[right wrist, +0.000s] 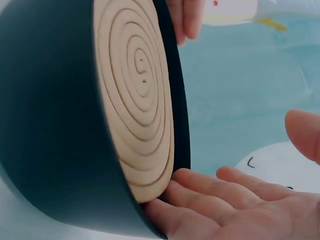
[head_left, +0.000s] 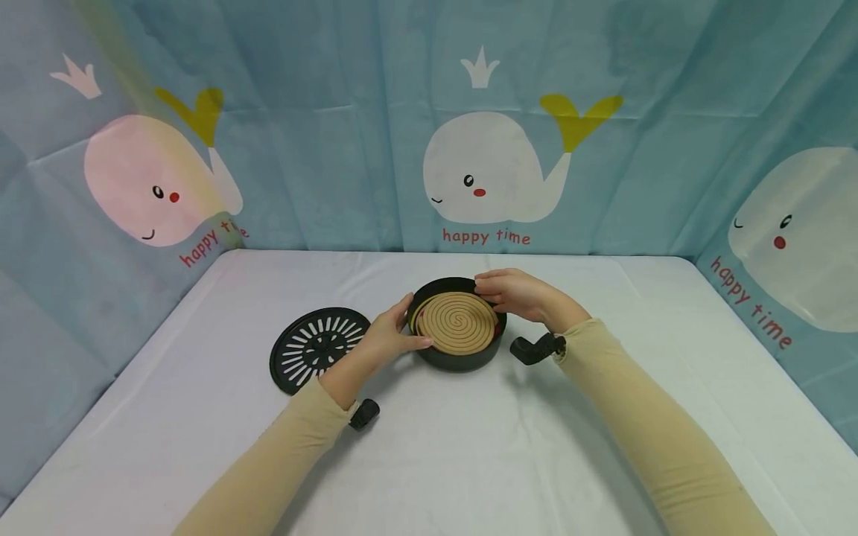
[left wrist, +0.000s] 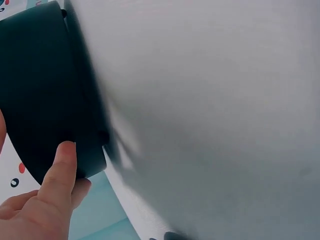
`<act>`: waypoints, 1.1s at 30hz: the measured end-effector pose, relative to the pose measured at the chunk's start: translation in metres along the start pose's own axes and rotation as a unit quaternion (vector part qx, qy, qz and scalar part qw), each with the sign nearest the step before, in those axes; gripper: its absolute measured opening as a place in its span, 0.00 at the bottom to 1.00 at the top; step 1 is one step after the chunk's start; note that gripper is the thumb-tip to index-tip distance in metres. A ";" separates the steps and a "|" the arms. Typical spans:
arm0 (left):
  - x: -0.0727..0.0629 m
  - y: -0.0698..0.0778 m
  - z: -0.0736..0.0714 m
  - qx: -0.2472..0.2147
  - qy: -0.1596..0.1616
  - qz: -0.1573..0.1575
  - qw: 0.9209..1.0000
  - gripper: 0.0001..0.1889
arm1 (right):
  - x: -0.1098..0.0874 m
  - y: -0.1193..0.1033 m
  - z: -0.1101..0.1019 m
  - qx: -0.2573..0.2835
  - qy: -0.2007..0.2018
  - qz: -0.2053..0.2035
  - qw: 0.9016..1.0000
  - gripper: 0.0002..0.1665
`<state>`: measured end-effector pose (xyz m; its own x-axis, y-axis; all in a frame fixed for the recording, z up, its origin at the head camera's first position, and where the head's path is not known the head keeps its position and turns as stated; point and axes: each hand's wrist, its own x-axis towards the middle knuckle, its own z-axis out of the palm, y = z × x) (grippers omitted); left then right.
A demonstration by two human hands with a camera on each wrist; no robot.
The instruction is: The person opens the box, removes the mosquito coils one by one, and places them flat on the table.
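A round black tin (head_left: 462, 362) stands on the table with beige mosquito coils (head_left: 459, 324) lying in it. Some yellow and red shows around the coils' edge. My left hand (head_left: 385, 335) holds the tin's left side; in the left wrist view a digit (left wrist: 61, 165) presses its dark outer wall (left wrist: 45, 85). At the far right rim is my right hand (head_left: 519, 294). Seen from the right wrist, its fingers (right wrist: 200, 192) reach over the rim to the edge of the coils (right wrist: 142, 165), with the thumb (right wrist: 305, 135) held apart.
A black slotted lid (head_left: 291, 365) lies flat left of the tin, partly behind the left forearm. White cloth (head_left: 469, 461) covers the table. Blue curtains (head_left: 322, 179) with whale prints stand behind and at both sides. Black wrist cameras (head_left: 532, 350) stick out below the hands.
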<state>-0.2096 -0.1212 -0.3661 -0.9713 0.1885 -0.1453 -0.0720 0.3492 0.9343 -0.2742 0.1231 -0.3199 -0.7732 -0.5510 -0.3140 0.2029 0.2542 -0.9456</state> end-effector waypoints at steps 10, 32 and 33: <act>-0.001 0.000 0.001 0.013 0.004 -0.003 1.000 0.50 | -0.004 0.000 -0.003 0.013 -0.027 0.002 1.000 0.39; -0.002 0.008 -0.002 0.081 0.001 -0.020 0.996 0.51 | 0.010 0.004 0.002 0.048 0.078 0.011 0.996 0.29; -0.002 0.008 -0.002 0.084 0.001 -0.021 0.996 0.51 | 0.011 0.004 0.004 0.040 0.079 0.012 0.996 0.28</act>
<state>-0.2087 -0.1204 -0.3573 -0.9685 0.1692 -0.1826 -0.0737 0.5055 0.8597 -0.2795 0.1146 -0.3275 -0.8508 -0.4127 -0.3254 0.2647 0.1984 -0.9437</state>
